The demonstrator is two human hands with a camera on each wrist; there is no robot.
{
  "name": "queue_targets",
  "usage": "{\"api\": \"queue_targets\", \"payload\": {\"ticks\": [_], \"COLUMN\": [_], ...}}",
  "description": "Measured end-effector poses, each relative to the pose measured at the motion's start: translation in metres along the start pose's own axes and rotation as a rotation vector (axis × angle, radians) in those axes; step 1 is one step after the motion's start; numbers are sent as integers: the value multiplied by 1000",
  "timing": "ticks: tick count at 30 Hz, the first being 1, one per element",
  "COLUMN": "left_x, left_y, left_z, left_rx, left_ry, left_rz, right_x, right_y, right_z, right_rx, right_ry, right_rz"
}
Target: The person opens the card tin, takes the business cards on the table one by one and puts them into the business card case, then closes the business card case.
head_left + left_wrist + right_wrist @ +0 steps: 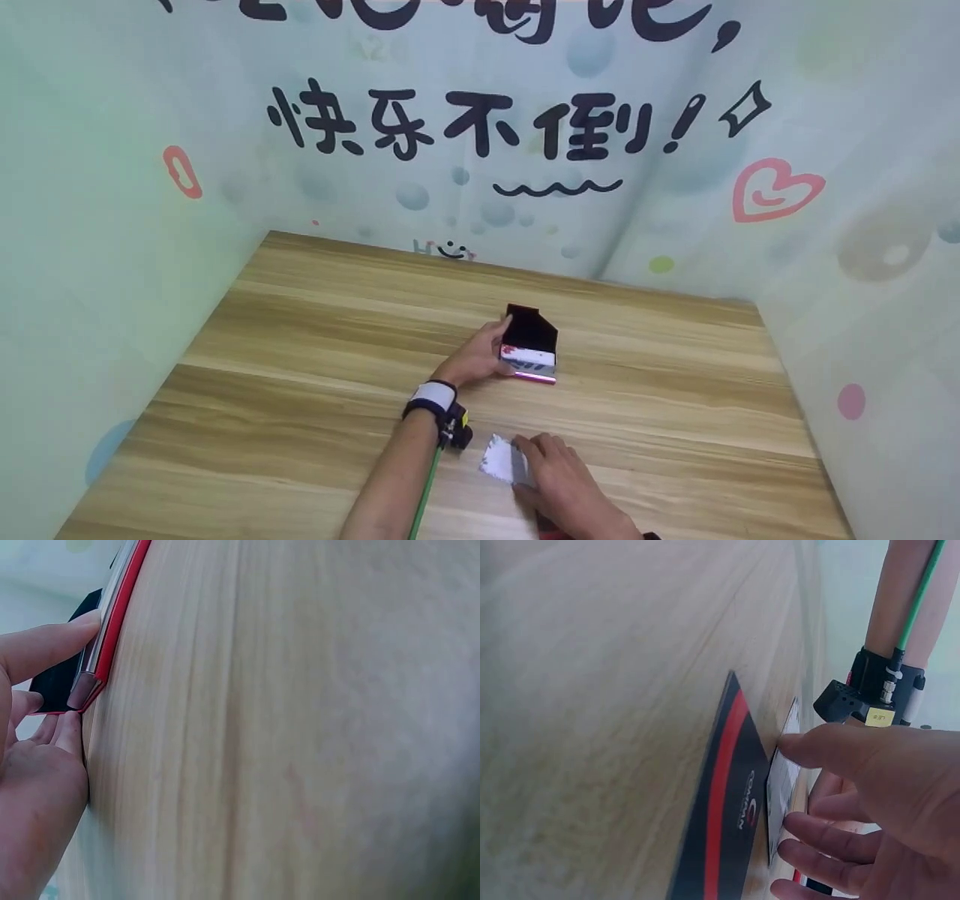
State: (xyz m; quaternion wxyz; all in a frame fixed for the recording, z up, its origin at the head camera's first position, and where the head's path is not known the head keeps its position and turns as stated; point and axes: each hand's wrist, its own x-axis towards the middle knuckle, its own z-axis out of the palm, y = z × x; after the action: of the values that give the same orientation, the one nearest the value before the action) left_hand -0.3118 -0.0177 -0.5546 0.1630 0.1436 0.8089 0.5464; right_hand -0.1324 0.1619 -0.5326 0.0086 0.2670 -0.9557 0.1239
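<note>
Near the middle of the table stands a small card case (529, 330) with its black flap raised and patterned cards (529, 366) at its front. My left hand (480, 356) holds it by its left side, the thumb on the front edge and the fingers behind. A red outer edge (120, 622) of the case shows in the left wrist view. Nearer to me, my right hand (559, 480) grips a pale card (501, 459) between thumb and fingers, close over the wood. Beside it lies a black card with a red stripe (731, 795), mostly hidden under my right hand in the head view.
The wooden table (300, 337) is enclosed by printed cloth walls (450, 165) at the back and sides. A wrist camera (457, 431) with a green cable (425, 491) sits on the left wrist, close to the pale card.
</note>
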Motion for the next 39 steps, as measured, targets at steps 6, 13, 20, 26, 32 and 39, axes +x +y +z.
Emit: {"api": "queue_targets", "payload": {"ticks": [6, 13, 20, 26, 32, 39], "left_x": [0, 2, 0, 1, -1, -2], "left_y": [1, 0, 0, -2, -2, -1], "left_z": [-1, -1, -3, -2, -2, -2], "left_rx": [8, 37, 40, 40, 29, 19], "left_ry": [-3, -11, -12, -6, -3, -9], "left_rz": [-7, 22, 4, 6, 7, -2], "right_x": [3, 3, 3, 2, 6, 14], "right_y": [1, 0, -1, 2, 11, 25], "right_z": [-1, 2, 1, 4, 4, -1], "right_rx": [38, 4, -46, -79, -115, -142], "right_ry": [-23, 55, 68, 170, 295, 367], "right_rz": [21, -17, -41, -128, -230, -284]}}
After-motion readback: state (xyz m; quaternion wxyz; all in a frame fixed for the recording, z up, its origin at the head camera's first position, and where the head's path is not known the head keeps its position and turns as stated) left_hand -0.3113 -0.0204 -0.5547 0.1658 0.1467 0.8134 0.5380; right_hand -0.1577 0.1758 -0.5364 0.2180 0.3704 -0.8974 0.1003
